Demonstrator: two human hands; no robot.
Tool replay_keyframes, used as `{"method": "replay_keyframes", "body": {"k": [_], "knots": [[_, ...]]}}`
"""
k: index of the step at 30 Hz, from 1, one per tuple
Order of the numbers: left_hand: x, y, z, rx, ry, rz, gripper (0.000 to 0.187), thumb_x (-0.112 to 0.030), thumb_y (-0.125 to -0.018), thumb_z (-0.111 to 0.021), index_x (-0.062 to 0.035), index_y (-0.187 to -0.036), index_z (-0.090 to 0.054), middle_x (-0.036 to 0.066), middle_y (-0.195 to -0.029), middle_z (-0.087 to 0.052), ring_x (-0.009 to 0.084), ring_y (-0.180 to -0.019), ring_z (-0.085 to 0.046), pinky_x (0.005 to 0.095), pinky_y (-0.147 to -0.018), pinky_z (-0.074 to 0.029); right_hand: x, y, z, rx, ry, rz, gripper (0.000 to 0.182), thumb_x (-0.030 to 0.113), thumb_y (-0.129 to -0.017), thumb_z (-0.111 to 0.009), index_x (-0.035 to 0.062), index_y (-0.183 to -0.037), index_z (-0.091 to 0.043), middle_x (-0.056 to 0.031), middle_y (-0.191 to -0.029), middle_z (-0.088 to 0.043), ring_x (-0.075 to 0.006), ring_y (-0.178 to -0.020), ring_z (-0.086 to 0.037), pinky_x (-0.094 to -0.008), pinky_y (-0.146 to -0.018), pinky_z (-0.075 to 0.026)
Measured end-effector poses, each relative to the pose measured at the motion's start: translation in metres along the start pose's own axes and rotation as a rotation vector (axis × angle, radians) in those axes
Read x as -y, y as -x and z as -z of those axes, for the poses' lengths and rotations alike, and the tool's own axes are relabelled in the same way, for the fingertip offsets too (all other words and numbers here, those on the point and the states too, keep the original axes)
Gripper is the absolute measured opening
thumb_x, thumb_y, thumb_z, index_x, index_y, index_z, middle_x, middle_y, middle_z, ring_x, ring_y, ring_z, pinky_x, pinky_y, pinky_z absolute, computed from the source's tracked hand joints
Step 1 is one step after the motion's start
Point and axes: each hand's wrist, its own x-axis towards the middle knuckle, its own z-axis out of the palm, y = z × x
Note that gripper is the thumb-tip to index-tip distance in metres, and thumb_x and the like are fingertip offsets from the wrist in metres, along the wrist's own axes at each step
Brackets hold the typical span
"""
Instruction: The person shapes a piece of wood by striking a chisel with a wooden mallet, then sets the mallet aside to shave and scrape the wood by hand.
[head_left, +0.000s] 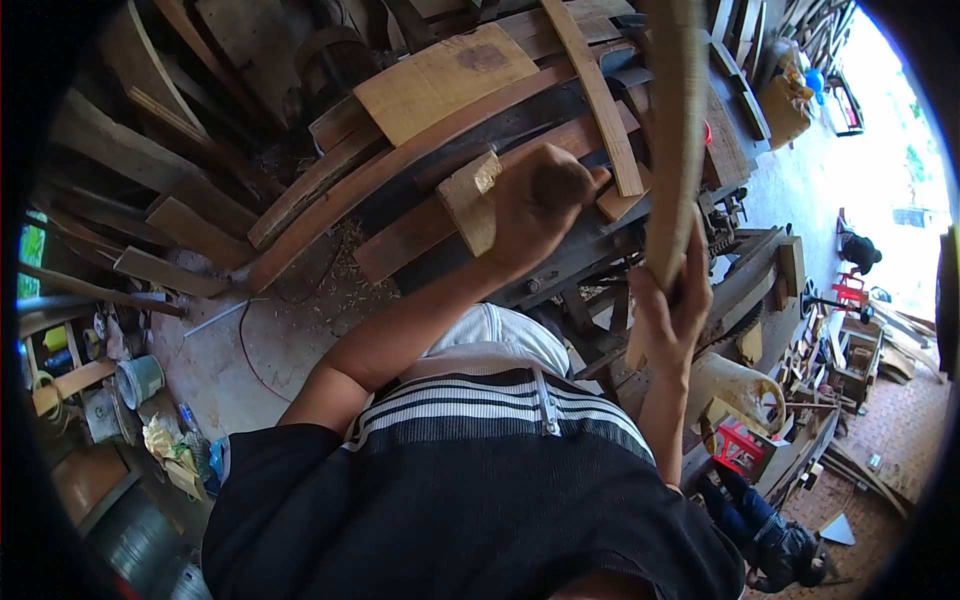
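My left hand [535, 215] is closed around a brown round-ended wooden piece [562, 186], seen nearly end-on; its far end is hidden. Just beside and below that hand lies a short pale block [470, 205] on the stacked boards. My right hand [675, 310] grips a long pale wooden strip [672, 150] near its lower end, and the strip rises past the top of the view. Between the hands, a narrow plank [600, 100] lies across reddish boards [420, 240]. A wide yellowish board [445, 85] rests farther back.
Long timbers [150, 150] lean at the left. Shavings lie on the floor [290, 330] beside a thin cable. A toothed blade [738, 345] and a white container [735, 395] are right of my right hand. One person [780, 540] is at the lower right, another [858, 250] farther off.
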Motion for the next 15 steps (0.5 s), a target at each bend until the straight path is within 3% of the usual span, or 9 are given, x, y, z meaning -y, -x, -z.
{"method": "replay_keyframes", "body": {"k": [3, 5, 8, 9, 11, 13, 15], "knots": [[0.023, 0.019, -0.005, 0.049, 0.058, 0.004, 0.019, 0.0, -0.087, -0.074, -0.004, -0.085, -0.055, 0.0, -0.08, -0.054, 0.0042, -0.072, -0.053, 0.0235, -0.074, -0.054, -0.006, 0.01, 0.019, -0.132, 0.037, 0.113, 0.087, 0.021, -0.074, -0.072, -0.0026, -0.149, -0.035, -0.0102, -0.102, -0.065, -0.0148, -0.086, -0.06, -0.0276, -0.075, -0.047], [0.016, 0.018, -0.003, 0.058, 0.027, 0.019, 0.018, 0.002, -0.087, -0.072, -0.002, -0.085, -0.054, 0.002, -0.08, -0.053, 0.0054, -0.072, -0.053, 0.0275, -0.081, -0.058, -0.018, 0.025, 0.03, -0.095, -0.183, 0.067, 0.088, 0.024, -0.074, -0.073, -0.0027, -0.149, -0.036, -0.0105, -0.104, -0.065, -0.0151, -0.088, -0.059, -0.027, -0.077, -0.046], [0.014, 0.017, -0.001, 0.045, -0.001, 0.049, 0.02, 0.003, -0.086, -0.073, -0.0024, -0.084, -0.054, 0.002, -0.081, -0.053, 0.0054, -0.075, -0.054, 0.0278, -0.081, -0.058, -0.017, 0.024, 0.026, -0.095, 0.056, 0.088, 0.088, 0.025, -0.074, -0.073, -0.0037, -0.148, -0.036, -0.0108, -0.105, -0.064, -0.0151, -0.088, -0.058, -0.0263, -0.076, -0.046], [0.015, 0.016, -0.002, 0.051, 0.045, 0.074, 0.02, 0.003, -0.086, -0.073, -0.0025, -0.084, -0.054, 0.002, -0.08, -0.053, 0.0051, -0.075, -0.054, 0.0281, -0.081, -0.058, -0.001, 0.022, 0.017, -0.059, 0.049, -0.031, 0.087, 0.022, -0.075, -0.073, -0.0033, -0.149, -0.035, -0.012, -0.108, -0.064, -0.0151, -0.086, -0.059, -0.0263, -0.076, -0.045], [0.017, 0.013, -0.004, 0.043, 0.083, 0.093, 0.02, 0.003, -0.086, -0.073, -0.0026, -0.083, -0.054, 0.002, -0.08, -0.053, 0.0048, -0.075, -0.054, 0.0284, -0.082, -0.058, -0.003, 0.02, 0.008, -0.072, 0.025, -0.012, 0.085, 0.02, -0.078, -0.071, -0.0012, -0.151, -0.033, -0.0105, -0.102, -0.062, -0.0134, -0.082, -0.059, -0.0255, -0.069, -0.047], [0.013, 0.013, -0.006, -0.021, -0.016, 0.039, 0.028, -0.009, -0.075, -0.085, -0.0064, -0.083, -0.058, 0.008, -0.077, -0.061, 0.0237, -0.066, -0.059, 0.0336, -0.061, -0.044, -0.016, 0.015, 0.012, -0.06, -0.095, 0.017, 0.083, 0.02, -0.08, -0.07, 0.0003, -0.152, -0.033, -0.0089, -0.098, -0.061, -0.0121, -0.08, -0.058, -0.0248, -0.066, -0.047], [0.011, 0.014, -0.008, -0.028, 0.018, 0.073, 0.028, -0.009, -0.075, -0.085, -0.0066, -0.083, -0.058, 0.007, -0.077, -0.061, 0.0212, -0.066, -0.06, 0.0326, -0.062, -0.045, -0.015, 0.012, 0.013, -0.065, -0.214, 0.042, 0.082, 0.02, -0.082, -0.069, 0.0017, -0.153, -0.032, -0.0074, -0.095, -0.06, -0.0107, -0.077, -0.058, -0.0241, -0.063, -0.047]]}}
